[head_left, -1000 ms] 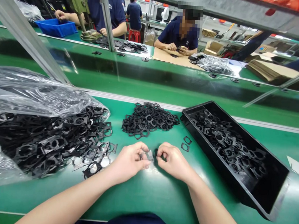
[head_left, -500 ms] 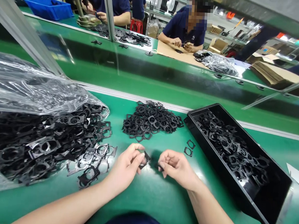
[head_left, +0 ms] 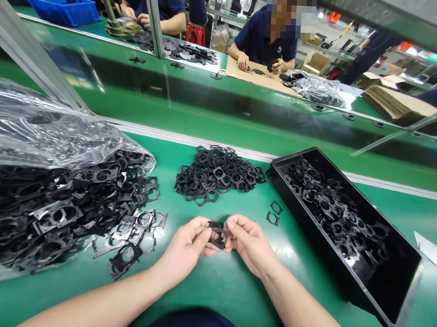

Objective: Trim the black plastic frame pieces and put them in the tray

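In front of me, my left hand (head_left: 190, 242) is closed, with thumb and fingers pinching a small black plastic frame (head_left: 219, 236) that has a round hole. My right hand (head_left: 246, 239) pinches the frame's right side. A second thin black piece seems to lie against it, but fingers hide where the two meet. Beyond my hands lies a heap of thin black ring frames (head_left: 220, 176). Two loose ring frames (head_left: 273, 218) rest flat to the right of it. On the left, larger black square frames (head_left: 58, 216) spill out of a clear plastic bag (head_left: 55, 130).
A deep black tray (head_left: 348, 277) holding black frames stands at an angle on the right. A metal rail (head_left: 190, 141) runs behind the heap on the green table. Across the divider, co-workers (head_left: 269, 34) sit at another bench, with a blue bin (head_left: 61, 9) at far left.
My hands were apart, each pinching a dark piece. The right hand has moved left to meet the left hand, and both now grip at the same black frame.
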{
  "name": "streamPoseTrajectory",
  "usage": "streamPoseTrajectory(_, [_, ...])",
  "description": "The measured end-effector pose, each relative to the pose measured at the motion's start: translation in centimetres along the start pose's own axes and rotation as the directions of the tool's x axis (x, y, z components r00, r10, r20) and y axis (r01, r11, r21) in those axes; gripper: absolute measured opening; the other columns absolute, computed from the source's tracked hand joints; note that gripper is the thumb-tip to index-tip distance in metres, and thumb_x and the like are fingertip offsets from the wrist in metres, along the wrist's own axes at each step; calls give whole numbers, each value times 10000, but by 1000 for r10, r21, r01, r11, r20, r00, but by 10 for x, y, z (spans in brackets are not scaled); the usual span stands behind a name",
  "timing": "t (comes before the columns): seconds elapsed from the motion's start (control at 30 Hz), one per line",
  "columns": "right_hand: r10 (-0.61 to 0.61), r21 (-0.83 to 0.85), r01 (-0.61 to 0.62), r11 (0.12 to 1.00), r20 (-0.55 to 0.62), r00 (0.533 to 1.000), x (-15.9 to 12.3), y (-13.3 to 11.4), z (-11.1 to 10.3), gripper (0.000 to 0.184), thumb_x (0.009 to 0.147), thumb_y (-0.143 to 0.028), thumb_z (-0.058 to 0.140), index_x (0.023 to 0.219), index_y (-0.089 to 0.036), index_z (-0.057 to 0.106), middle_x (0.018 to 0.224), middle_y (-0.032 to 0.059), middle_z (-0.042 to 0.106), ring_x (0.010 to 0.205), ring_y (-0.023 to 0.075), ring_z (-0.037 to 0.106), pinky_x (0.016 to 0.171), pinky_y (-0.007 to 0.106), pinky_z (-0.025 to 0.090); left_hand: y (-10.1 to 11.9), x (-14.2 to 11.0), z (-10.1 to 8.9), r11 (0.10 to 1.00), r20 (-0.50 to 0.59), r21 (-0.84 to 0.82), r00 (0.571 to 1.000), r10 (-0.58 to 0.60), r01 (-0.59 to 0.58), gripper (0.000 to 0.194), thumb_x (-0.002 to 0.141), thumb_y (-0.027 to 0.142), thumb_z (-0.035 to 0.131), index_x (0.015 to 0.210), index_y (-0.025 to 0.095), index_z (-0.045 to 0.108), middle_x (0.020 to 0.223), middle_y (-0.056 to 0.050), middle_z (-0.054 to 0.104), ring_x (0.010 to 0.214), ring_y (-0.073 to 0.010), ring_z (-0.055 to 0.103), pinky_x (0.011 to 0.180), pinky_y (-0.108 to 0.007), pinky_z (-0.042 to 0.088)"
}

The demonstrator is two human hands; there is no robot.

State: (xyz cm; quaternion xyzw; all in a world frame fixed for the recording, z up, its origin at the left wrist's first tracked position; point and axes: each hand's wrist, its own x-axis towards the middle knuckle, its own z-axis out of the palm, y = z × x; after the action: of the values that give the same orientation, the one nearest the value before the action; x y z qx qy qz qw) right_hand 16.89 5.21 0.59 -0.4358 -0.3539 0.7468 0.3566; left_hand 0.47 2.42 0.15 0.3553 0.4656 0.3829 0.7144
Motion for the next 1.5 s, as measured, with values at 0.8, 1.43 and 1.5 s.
streamPoseTrajectory(0.8, [-545,-727,429,536,90,834,-15,5,5,33,826,-176,603,796,-178,616,676,4,572,600,127,518,577,247,438,-11,-8,-2,961,58,200,982,182,-190,321,917,299,449,1221,250,539,1106,-30,685,1014,-205,637,771,-324,600])
streamPoseTrajectory(1.43, [-561,-730,440,523,94,823,-19,6,9,28,815,-154,602,814,-178,588,673,-6,551,591,121,512,567,242,438,-13,-8,-2,888,-15,354,948,319,-293,270,893,307,491,1108,202,614,864,-26,715,769,-169,692,649,-259,612])
streamPoseTrajectory(1.5, [-577,-725,450,522,89,812,-20,5,9,28,819,-152,600,814,-178,589,683,-2,551,596,121,512,568,243,438,-11,-8,-1,901,-31,317,946,323,-297,256,895,309,491,1092,205,616,887,-24,704,794,-169,690,656,-263,616])
